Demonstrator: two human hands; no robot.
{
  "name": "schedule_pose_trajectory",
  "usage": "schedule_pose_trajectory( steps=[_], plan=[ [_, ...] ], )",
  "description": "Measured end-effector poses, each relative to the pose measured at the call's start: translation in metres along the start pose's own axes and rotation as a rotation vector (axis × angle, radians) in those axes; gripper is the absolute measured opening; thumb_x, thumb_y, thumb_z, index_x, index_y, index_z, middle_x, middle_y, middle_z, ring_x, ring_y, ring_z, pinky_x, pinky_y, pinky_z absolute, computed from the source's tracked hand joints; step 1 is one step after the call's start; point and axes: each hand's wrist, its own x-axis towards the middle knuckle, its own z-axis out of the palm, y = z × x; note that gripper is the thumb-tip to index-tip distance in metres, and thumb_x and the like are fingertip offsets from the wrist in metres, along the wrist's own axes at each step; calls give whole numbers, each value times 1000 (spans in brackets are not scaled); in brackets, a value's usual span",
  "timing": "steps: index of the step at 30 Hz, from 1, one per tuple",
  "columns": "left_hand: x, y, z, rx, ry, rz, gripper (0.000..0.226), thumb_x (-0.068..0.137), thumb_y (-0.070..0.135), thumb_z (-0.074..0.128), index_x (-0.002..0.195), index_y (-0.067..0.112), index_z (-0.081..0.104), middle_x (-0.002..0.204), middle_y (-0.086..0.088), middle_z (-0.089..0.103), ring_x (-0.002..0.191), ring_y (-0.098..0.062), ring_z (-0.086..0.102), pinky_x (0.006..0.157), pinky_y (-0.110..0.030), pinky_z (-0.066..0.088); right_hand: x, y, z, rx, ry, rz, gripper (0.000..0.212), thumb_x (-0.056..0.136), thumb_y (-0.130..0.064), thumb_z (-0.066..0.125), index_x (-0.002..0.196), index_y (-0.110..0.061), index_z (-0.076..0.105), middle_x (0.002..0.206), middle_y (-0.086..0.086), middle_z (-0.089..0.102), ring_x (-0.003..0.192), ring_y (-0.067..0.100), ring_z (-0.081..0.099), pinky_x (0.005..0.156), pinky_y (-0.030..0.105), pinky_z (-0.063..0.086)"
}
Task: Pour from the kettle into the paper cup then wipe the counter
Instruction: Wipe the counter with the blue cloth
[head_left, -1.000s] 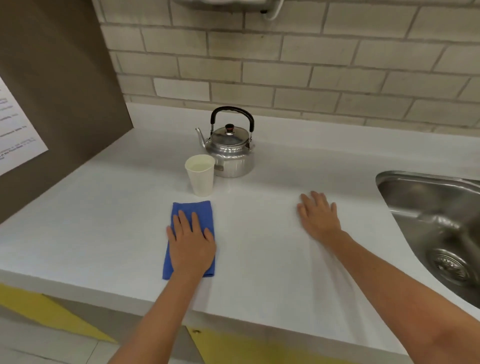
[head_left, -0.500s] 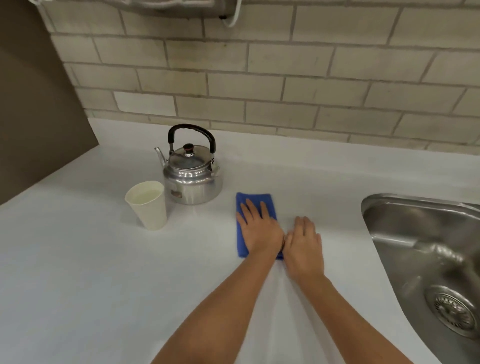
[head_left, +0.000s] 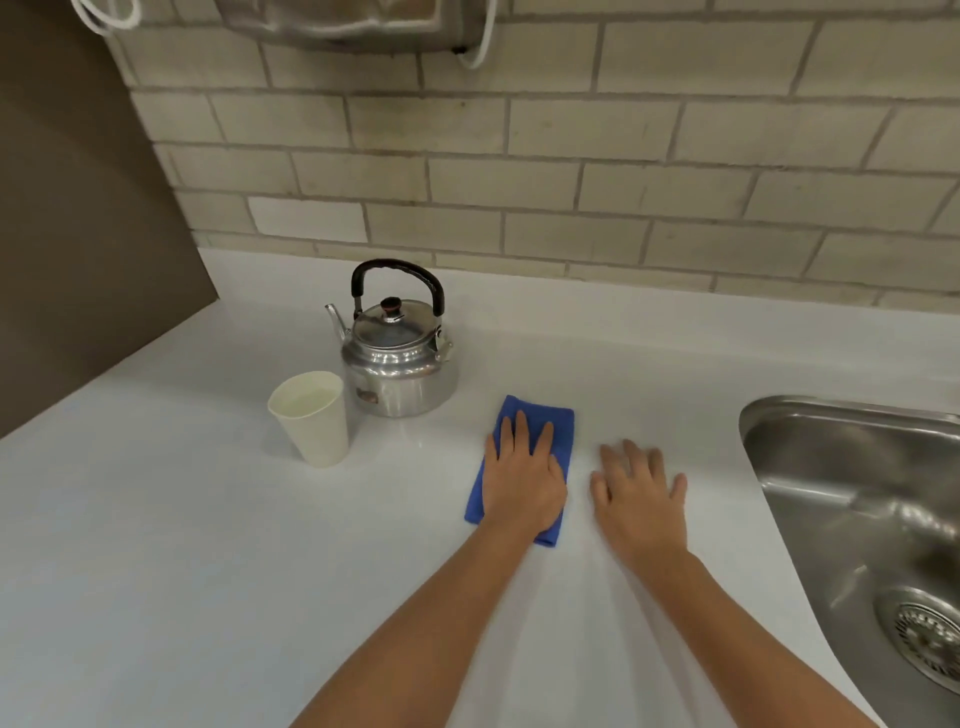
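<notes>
The left hand (head_left: 524, 475) lies flat with its fingers spread on the folded blue cloth (head_left: 563, 431) and presses it onto the white counter (head_left: 182, 545). The right hand (head_left: 639, 499) is also flat and open, palm down on the bare counter just beside the cloth, and it holds nothing. Its outline is a little blurred, so it seems to be moving.

One second ago the cloth was in front of the paper cup, and the right hand rested well apart from it, nearer to the sink. Half a second ago the cloth was already to the right of the kettle and the two hands touched each other. Now there is a small gap between the hands again, and the cloth is at almost the same place. This suggests that one wiping stroke to the right is finished, and the next stroke may go back or toward the sink (head_left: 852, 519).

The paper cup (head_left: 311, 418) stands upright at the left, with liquid visible inside, so the pouring step appears to be done. The kettle (head_left: 397, 358) stands just behind and to the right of the cup, lid on, handle up. The cloth is near the kettle, so a stroke to the left should stay clear of it and of the light cup.
</notes>
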Motion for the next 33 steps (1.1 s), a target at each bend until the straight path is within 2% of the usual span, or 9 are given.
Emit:
schedule_pose_trajectory(
  steps=[4,7,10,15,20,24,27,29,33],
  plan=[
    [31,-2,-7,24,-67,-32,51,98,28,19,147,16,8,158,-16,1,145,-31,1,119,-46,2,-10,-11,3,8,-27,-54,47,97,-34,26,144,-25,23,155,-2,21,142,21,13,115,47,16],
    [-3,-17,-8,2,-14,22,50,98,28,22,146,16,15,157,-16,9,144,-30,7,118,-45,6,-15,-24,3,60,-43,-49,46,99,-32,24,144,-25,23,155,-2,20,143,20,12,115,47,15],
    [-58,-48,-16,-48,-5,10,50,98,29,21,146,20,13,158,-11,5,145,-25,2,118,-41,1,-20,-60,4,110,-37,-98,45,100,-30,25,144,-23,25,155,0,23,142,21,14,115,48,17],
    [-143,-145,-51,-40,15,-103,49,99,32,20,147,28,11,159,-1,1,146,-16,-2,119,-35,-1,-23,-140,13,191,-99,-241,45,100,-30,24,144,-24,26,156,4,19,144,25,9,117,48,11],
    [-188,-247,-84,-26,79,-263,48,99,30,25,146,28,15,158,-1,7,145,-18,5,118,-37,6,-23,-176,22,228,-104,-186,46,100,-32,21,144,-21,25,155,5,22,143,27,12,118,49,10],
    [-166,-315,-100,18,121,-431,49,98,25,29,146,20,20,157,-11,14,144,-27,14,116,-46,13,-20,-174,21,218,-86,-148,47,100,-31,21,144,-18,24,154,6,23,142,28,14,116,47,14],
    [-121,-334,-108,54,83,-551,50,98,27,22,147,20,11,158,-13,6,145,-29,5,118,-45,7,-13,-166,22,197,-52,-127,46,99,-31,22,143,-17,28,151,7,29,139,28,20,112,46,20],
    [-92,-327,-103,68,66,-541,51,98,28,18,147,20,6,158,-14,2,145,-30,1,119,-45,3,-11,-165,25,190,-29,-109,45,99,-30,23,141,-16,31,148,6,33,137,27,24,110,46,21],
    [-90,-317,-90,70,63,-385,51,98,30,19,147,20,6,158,-13,3,145,-28,2,118,-43,3,-6,-176,33,129,-6,-44,43,98,-31,24,138,-18,34,146,5,34,135,26,25,110,49,21]
  ],
)
